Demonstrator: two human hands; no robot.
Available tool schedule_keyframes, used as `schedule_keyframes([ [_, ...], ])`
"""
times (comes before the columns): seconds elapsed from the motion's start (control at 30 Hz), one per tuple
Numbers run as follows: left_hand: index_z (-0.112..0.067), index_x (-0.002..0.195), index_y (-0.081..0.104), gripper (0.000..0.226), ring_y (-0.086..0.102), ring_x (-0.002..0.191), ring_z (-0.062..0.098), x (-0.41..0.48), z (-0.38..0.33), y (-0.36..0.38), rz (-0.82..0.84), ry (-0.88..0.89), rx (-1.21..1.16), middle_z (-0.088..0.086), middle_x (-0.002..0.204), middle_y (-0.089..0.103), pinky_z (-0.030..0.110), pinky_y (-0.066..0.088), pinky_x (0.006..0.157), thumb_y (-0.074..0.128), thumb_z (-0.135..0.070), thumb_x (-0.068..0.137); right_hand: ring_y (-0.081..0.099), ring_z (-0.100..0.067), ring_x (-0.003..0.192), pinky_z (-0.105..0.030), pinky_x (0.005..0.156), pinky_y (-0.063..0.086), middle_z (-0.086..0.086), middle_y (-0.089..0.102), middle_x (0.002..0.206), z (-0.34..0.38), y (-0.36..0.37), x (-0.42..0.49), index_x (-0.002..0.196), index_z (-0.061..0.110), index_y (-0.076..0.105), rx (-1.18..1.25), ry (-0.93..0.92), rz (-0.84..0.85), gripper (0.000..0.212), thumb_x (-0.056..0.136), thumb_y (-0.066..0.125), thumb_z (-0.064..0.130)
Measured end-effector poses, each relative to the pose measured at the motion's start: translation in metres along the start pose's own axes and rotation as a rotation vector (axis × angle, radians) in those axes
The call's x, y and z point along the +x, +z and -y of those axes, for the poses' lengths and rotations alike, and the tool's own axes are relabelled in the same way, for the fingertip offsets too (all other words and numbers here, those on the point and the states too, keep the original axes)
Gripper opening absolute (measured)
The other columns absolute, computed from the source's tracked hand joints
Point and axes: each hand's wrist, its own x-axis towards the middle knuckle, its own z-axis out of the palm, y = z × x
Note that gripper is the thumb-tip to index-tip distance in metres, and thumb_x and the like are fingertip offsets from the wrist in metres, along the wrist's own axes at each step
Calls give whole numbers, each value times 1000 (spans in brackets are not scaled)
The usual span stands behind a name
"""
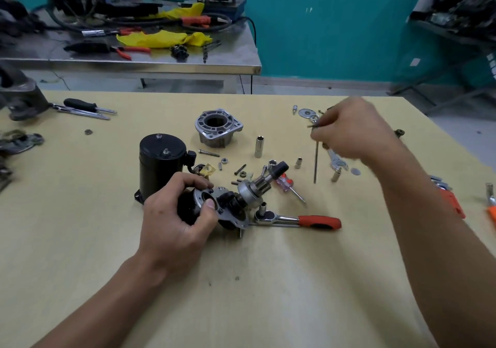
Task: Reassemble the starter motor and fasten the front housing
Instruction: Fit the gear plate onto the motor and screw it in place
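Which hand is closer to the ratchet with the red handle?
Left. The left hand grips the motor part right beside the ratchet head. The right hand is up past it, holding a long bolt.

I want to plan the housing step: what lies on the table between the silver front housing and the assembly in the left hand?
A loose bolt, nuts and small screws lie between the front housing and the assembly gripped by the left hand. Nothing tall blocks a lifted path.
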Motion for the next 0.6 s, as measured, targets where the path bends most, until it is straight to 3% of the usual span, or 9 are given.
schedule_keyframes([
  [0.07, -23, 97, 63, 23, 67, 79, 16, -1, 2, 0, 0, -21, 6, -8, 92, 68, 37, 54, 64, 57, -33, 77, 63, -4, 50, -15, 41, 45, 0, 73, 64, 12, -21, -19, 80, 18, 77, 412, -130, -8, 11, 85, 73, 8],
  [0.17, -23, 102, 65, 27, 68, 86, 15, -1, 1, -1, 4, -27, 17, -10, 96, 70, 34, 56, 70, 57, -32, 77, 67, -11, 60, -19, 44, 47, 0, 73, 70, 28, -17, -45, 85, 13, 73, 819, -302, 174, 14, 91, 66, 2],
  [0.4, -12, 112, 71, 46, 69, 94, 8, -1, -4, -1, 17, -34, 72, -6, 100, 72, 27, 56, 82, 54, -36, 77, 63, -15, 49, -21, 35, 41, -1, 70, 68, 30, 51, -63, 84, 10, 69, 880, -136, 230, 17, 96, 60, 1],
  [0.6, -11, 107, 73, 42, 68, 97, 3, 0, -5, -2, 27, -19, 80, -9, 101, 72, 20, 53, 84, 54, -35, 77, 63, -15, 46, -20, 36, 41, 1, 70, 67, 28, 58, -61, 83, 11, 69, 872, -124, 218, 18, 96, 60, 2],
])
